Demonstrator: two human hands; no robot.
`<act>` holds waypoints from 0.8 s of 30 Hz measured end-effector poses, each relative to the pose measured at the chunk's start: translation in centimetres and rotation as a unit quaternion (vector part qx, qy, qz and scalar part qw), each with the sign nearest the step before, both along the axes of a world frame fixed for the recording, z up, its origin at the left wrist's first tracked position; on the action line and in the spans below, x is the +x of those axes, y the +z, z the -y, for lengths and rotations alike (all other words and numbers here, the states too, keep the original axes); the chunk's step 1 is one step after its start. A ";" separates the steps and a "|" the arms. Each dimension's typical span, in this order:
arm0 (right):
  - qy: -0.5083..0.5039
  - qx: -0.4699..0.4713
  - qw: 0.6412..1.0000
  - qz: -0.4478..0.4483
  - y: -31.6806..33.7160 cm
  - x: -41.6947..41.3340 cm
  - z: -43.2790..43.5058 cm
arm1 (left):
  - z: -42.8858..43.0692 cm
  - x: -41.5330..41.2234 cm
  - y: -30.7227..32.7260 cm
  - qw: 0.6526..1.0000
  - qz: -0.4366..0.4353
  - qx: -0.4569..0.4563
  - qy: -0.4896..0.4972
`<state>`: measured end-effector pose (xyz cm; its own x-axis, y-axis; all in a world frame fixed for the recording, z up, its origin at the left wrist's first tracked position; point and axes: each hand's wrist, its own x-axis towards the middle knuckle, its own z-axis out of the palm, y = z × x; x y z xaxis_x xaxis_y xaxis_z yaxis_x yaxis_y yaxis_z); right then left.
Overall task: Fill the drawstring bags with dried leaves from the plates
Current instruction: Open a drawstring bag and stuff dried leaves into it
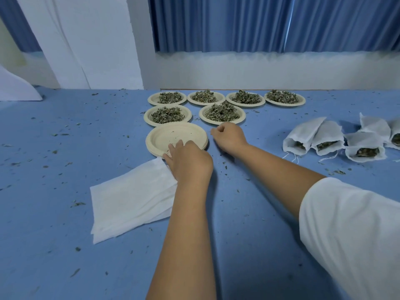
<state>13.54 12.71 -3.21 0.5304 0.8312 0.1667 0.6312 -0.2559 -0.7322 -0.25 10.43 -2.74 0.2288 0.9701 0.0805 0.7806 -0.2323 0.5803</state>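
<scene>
Several paper plates heaped with dried green leaves stand in two rows at the back, the nearest being one (pixel 222 114) just beyond my right hand. A stack of empty plates (pixel 173 135) sits in front of them. My left hand (pixel 188 161) rests with fairly straight fingers on the near rim of that stack, its thumb touching the top corner of a pile of flat, empty white drawstring bags (pixel 132 198). My right hand (pixel 229 137) hovers over the table beside the empty plates with fingers curled; nothing shows in it. Several filled bags (pixel 324 137) lie at the right.
The blue tabletop (pixel 65 148) is littered with leaf crumbs. A white wall ledge and blue curtains (pixel 259 24) close off the back edge. A white sheet (pixel 15 87) lies at the far left.
</scene>
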 end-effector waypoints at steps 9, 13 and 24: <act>0.034 -0.210 0.947 0.240 0.1 4.0 -1.6 | 0.3 0.1 0.5 0.998 0.059 -0.014 0.013; 0.075 -0.264 0.921 0.277 0.6 4.5 -1.9 | 0.6 0.0 0.9 0.995 0.091 -0.022 0.017; 0.081 -0.085 0.955 0.273 0.2 3.2 5.1 | 1.0 0.2 1.5 0.991 0.130 -0.006 -0.025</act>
